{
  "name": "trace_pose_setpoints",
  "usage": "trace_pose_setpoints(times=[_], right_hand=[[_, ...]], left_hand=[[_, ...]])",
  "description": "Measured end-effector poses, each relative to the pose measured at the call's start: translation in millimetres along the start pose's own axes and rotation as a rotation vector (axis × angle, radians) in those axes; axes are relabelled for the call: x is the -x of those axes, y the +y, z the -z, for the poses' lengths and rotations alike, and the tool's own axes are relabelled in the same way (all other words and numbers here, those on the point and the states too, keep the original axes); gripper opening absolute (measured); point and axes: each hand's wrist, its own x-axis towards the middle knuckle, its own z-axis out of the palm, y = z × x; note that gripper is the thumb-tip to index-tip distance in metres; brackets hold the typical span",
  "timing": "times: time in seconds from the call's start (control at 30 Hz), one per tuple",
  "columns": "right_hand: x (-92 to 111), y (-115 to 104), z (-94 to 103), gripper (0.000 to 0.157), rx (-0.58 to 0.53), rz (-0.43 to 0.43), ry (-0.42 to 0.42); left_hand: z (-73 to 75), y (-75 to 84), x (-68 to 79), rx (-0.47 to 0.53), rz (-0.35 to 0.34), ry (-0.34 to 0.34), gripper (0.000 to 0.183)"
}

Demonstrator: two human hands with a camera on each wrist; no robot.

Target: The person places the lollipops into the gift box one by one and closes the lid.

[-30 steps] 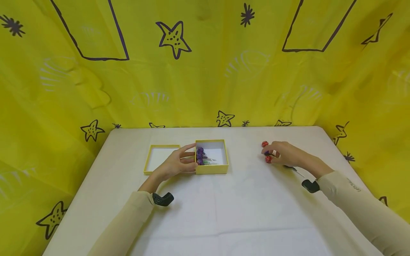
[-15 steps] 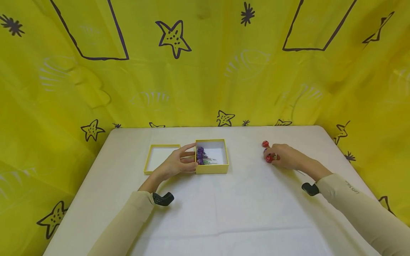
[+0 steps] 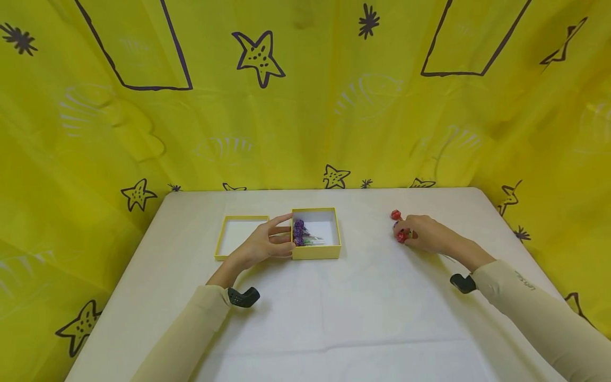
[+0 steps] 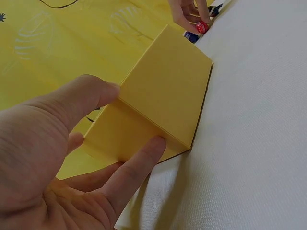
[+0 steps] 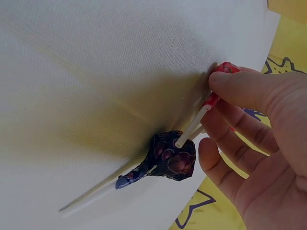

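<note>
My left hand (image 3: 263, 245) rests against the left wall of a yellow box (image 3: 316, 252), with fairly straight fingers and the thumb at its near corner. Several purple-wrapped lollipops (image 3: 298, 232) lie inside along that wall, sticks pointing right. At the right, my right hand (image 3: 425, 233) pinches a red-wrapped lollipop (image 5: 225, 68) between thumb and fingers, low over the cloth. Beside its fingertips in the right wrist view lies a dark purple lollipop (image 5: 175, 158) with a white stick. Another red lollipop (image 3: 395, 215) sits just behind the hand, partly hidden.
A shallow yellow-edged lid (image 3: 238, 233) with a white inside lies left of the box, partly behind the left hand. White cloth covers the table (image 3: 372, 307). A yellow curtain (image 3: 305, 122) with drawn stars hangs around the back and sides.
My right hand has shifted slightly right and closed in lower over the red lollipop, hiding more of the purple ones. The left hand and box stay where they were.
</note>
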Motion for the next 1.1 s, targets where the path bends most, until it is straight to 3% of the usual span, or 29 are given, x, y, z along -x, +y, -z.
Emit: trace_pose_setpoints(times=[0.53,0.83,1.1], right_hand=[[-1,-3,6.8,0.027,-0.002,-0.004,-0.012],[-13,-11,25.2,0.022,-0.075,0.092,0.003],[-28,-27,44.4,0.027,-0.165,0.086,0.022]], left_hand=[[0.4,1.5,0.7,0.004,-0.014,-0.002,0.085],[-0.2,-0.8,0.4,0.032,-0.010,-0.001,0.084],[-1.0,-0.1,0.6,0.042,0.005,0.004,0.085]])
